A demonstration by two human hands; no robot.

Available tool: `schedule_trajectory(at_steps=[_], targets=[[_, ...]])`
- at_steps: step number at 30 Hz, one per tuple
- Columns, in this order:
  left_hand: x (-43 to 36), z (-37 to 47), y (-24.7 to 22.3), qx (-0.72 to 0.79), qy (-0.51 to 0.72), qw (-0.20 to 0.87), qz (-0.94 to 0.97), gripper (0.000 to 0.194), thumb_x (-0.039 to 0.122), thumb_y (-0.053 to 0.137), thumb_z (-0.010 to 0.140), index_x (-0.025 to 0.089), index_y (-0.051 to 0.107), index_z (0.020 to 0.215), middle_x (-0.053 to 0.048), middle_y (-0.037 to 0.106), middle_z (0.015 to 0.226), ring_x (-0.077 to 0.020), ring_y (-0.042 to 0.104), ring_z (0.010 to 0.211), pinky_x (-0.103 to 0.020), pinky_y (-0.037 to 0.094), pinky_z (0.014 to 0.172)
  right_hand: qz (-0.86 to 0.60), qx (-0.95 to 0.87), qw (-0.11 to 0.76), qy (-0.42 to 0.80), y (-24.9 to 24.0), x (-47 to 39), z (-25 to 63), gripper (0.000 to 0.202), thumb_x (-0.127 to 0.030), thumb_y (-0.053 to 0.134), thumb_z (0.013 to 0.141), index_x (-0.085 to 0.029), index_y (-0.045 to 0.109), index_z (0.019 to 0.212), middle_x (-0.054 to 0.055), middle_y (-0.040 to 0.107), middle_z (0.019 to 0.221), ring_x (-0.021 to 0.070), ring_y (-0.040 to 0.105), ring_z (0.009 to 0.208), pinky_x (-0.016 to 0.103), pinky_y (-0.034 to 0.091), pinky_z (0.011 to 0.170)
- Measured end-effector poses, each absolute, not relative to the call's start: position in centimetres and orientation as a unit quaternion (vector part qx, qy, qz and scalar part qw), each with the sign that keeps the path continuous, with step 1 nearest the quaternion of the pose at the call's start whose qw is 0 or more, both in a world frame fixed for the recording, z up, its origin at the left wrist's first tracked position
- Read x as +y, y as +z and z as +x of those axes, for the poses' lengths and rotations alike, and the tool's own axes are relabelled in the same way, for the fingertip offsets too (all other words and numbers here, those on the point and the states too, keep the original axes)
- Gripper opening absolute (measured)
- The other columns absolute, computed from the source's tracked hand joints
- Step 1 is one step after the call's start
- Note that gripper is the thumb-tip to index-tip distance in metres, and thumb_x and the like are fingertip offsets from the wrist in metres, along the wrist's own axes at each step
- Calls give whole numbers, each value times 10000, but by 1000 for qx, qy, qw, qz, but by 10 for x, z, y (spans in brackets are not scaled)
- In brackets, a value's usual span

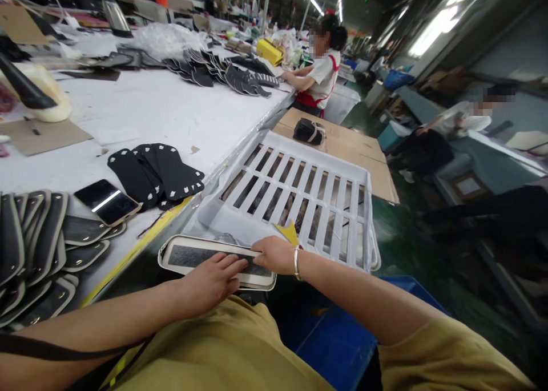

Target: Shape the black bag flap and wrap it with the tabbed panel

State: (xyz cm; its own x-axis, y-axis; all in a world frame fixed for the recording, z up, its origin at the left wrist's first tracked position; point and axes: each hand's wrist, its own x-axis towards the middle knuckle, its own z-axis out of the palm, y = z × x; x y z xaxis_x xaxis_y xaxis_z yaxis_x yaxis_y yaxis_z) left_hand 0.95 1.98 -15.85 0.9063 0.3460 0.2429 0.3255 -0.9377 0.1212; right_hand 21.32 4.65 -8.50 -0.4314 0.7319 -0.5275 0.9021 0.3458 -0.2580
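In front of my body is a long, round-cornered, cream-edged piece [188,256] with a dark strip set in its middle, like a bag's base panel. My left hand [212,282] lies over it, fingers stretched out and resting on the dark strip. At the piece's right end, my right hand [274,255] grips it with bent fingers, partly hiding that corner. The piece lies against the near edge of a grey slatted plastic tray [205,221]. A yellow scrap [287,231] sits on the tray just beyond my right hand.
Left on the white table [171,105] are a phone [107,201], black panels with white patches [156,174] and stacked dark cream-edged pieces [40,237]. A blue crate [329,339] stands below right. Cardboard [351,142] lies beyond the tray. A co-worker [319,74] stands at the table farther back.
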Motion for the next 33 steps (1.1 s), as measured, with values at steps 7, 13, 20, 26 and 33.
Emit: schedule_trajectory(at_steps=[7,13,20,26,33], targets=[[4,14,-165,152,152,43,976,298,277,380,941,194,613,1106,-4,506,1333,-199,366,1237,-350,262,920,518,817,115,-226,-97,19,213,237,-242,455,838,-158,620,986,105,628,987,203,589,923,268,422,753],[2,12,-172,157,111,48,980,254,274,398,930,215,645,927,19,419,1407,-216,325,1288,-368,262,889,505,817,121,-250,-90,27,216,299,-256,416,854,-134,607,1051,132,620,1038,217,582,972,294,426,818],[0,10,-153,151,73,64,984,212,278,418,903,182,592,829,-40,403,1415,-268,357,1280,-412,287,881,577,773,112,-236,-92,57,219,328,-229,514,782,-141,539,1097,80,690,845,192,631,802,252,415,664],[6,9,-152,154,69,67,983,166,261,437,881,180,579,851,-39,427,1400,-257,390,1260,-394,312,850,470,825,250,-189,-81,83,200,398,-287,569,746,-171,566,1126,81,688,729,229,661,749,293,459,646],[12,12,-159,145,102,81,981,181,294,446,880,181,577,827,-41,454,1379,-235,420,1231,-372,308,826,383,877,279,-83,-96,80,193,266,-270,465,828,-134,662,945,150,686,925,280,660,848,365,516,657]])
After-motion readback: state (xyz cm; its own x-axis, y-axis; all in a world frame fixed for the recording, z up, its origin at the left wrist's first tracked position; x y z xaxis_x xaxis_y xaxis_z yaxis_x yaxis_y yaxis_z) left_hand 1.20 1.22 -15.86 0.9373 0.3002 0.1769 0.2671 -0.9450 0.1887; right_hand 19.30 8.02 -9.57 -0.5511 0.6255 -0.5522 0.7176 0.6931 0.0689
